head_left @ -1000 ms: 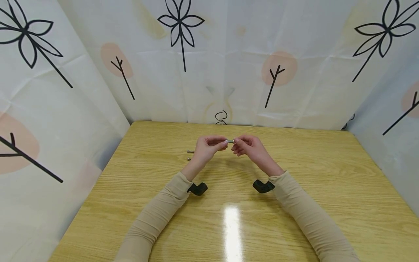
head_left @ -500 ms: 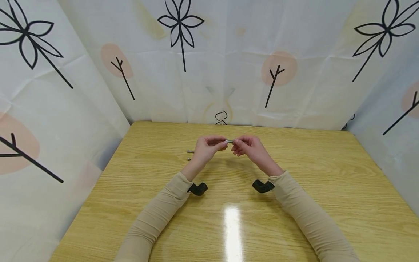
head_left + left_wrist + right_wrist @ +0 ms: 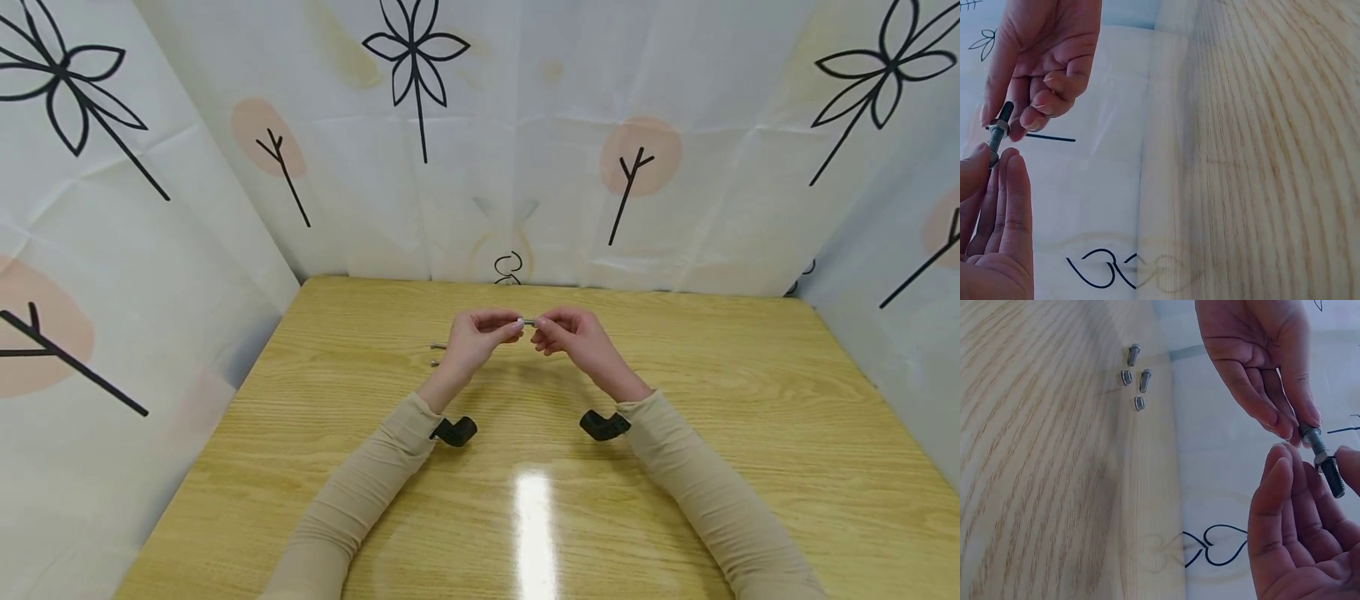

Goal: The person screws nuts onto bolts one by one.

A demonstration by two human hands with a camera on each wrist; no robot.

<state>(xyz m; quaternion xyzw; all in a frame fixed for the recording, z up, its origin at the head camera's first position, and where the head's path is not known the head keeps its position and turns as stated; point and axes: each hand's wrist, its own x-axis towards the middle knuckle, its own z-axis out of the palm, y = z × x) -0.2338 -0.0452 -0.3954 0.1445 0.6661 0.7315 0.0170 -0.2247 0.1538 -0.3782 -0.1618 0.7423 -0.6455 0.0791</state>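
Observation:
My left hand (image 3: pixel 471 343) pinches the head end of a metal bolt (image 3: pixel 528 322) between thumb and fingertips, above the far part of the table. From the other side my right hand (image 3: pixel 581 343) holds a hex nut (image 3: pixel 1322 462) that sits around the bolt's shank. In the right wrist view the dark threaded tip sticks out past the nut. The left wrist view shows the same nut (image 3: pixel 999 127) partway along the bolt, with the right thumb and a finger at its sides. In the head view the fingertips cover most of the nut.
On the wooden table (image 3: pixel 375 500), beside the left wrist, lie a bolt (image 3: pixel 1133 355), a second bolt (image 3: pixel 1145 380), a nut (image 3: pixel 1126 377) and another nut (image 3: pixel 1139 403). A patterned curtain (image 3: pixel 525 167) hangs behind the table's far edge.
Both hands keep their place with the bolt between them. The right fingertips have shifted slightly at the nut.

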